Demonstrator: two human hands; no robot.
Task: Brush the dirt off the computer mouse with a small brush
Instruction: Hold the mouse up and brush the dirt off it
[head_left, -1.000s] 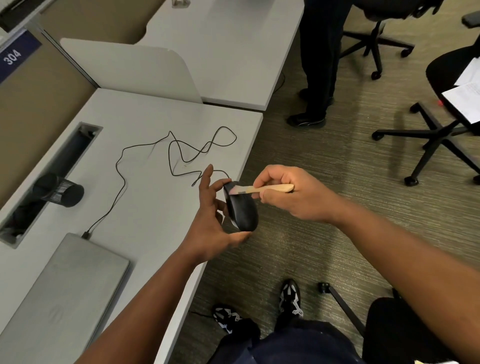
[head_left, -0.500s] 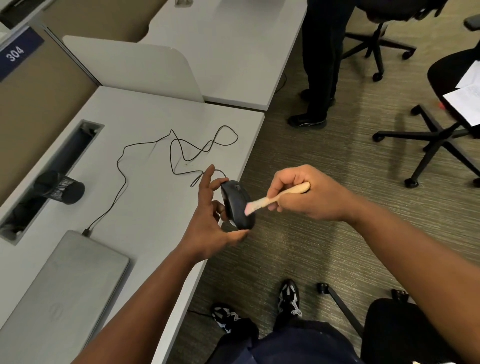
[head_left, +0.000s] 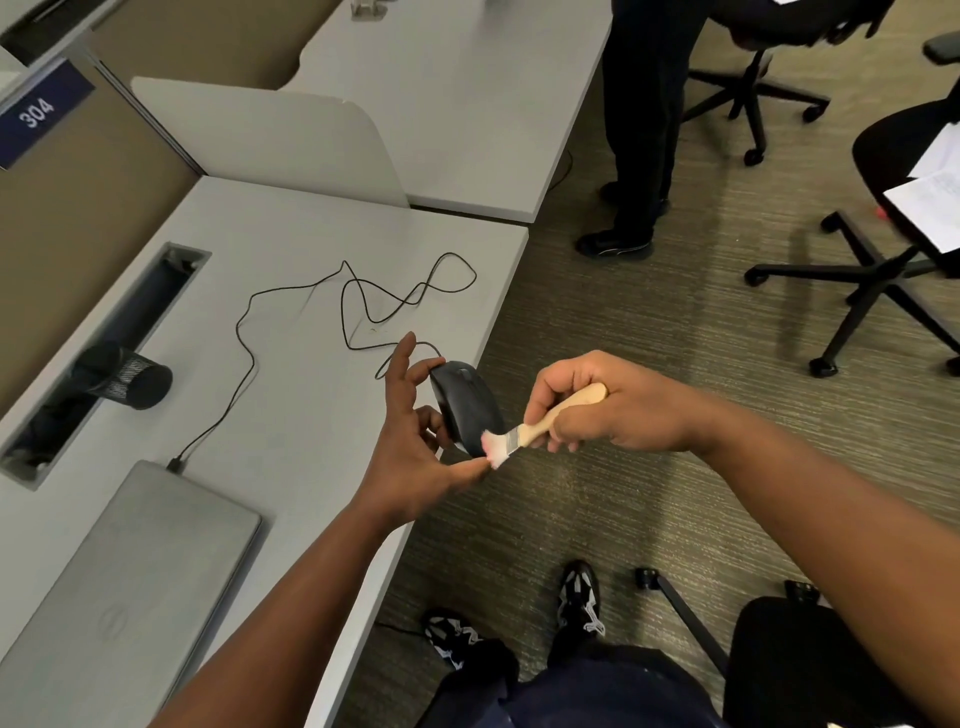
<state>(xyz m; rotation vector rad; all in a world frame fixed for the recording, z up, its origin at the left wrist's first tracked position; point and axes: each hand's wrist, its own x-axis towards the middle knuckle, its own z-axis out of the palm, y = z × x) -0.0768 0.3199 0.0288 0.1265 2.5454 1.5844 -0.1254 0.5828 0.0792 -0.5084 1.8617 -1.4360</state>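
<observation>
Mouse (head_left: 467, 405) sits off the desk (head_left: 291, 415), held up at the desk's front edge over the carpet, tilted on its side w/ the back shell facing the brush (head_left: 524, 428). Head view, only view: left hand (head_left: 410, 457) cradles it from below, thumb under the tail end, curled fingers behind, index straight up and not touching. Right hand (head_left: 618, 405) has fingers wrapped round the wooden handle; pale bristles touch the mouse's rear end, just by the left thumb.

Handling, my guess: mouse is light, hard plastic, smooth so a bit slippery; best held by the sides, leaving the top shell free. Cord (head_left: 358, 291) trails loose across the desk to the laptop (head_left: 130, 571), so it could tug. Bristles look soft and bend on contact; handle is stiff, good for light strokes.
</observation>
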